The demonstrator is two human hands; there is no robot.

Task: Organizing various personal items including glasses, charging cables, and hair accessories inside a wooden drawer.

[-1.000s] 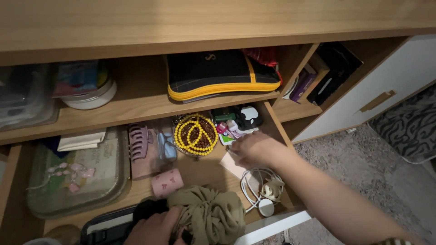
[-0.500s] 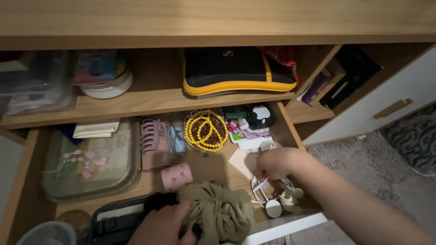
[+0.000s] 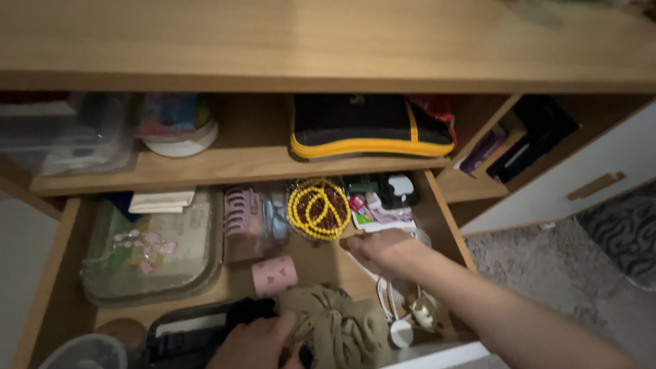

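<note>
Reaching with my right hand (image 3: 383, 249), fingers loosely curled and gripping nothing, I am pointing at the yellow bead necklace (image 3: 318, 208) lying coiled just beyond my fingertips. Under my wrist the white cables (image 3: 389, 307) are trailing; I am probably risking a snag there. Nearer me, my left hand (image 3: 256, 342) is pressing on the olive cloth bundle (image 3: 335, 328), grip unclear.

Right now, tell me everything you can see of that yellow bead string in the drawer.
The yellow bead string is a strand of small, glossy round beads, plastic by the look, coiled in several loops into a flat ring. It lies near the back of the open drawer, beside a pink claw clip. The right hand reaches in just in front of it, not touching.
</note>
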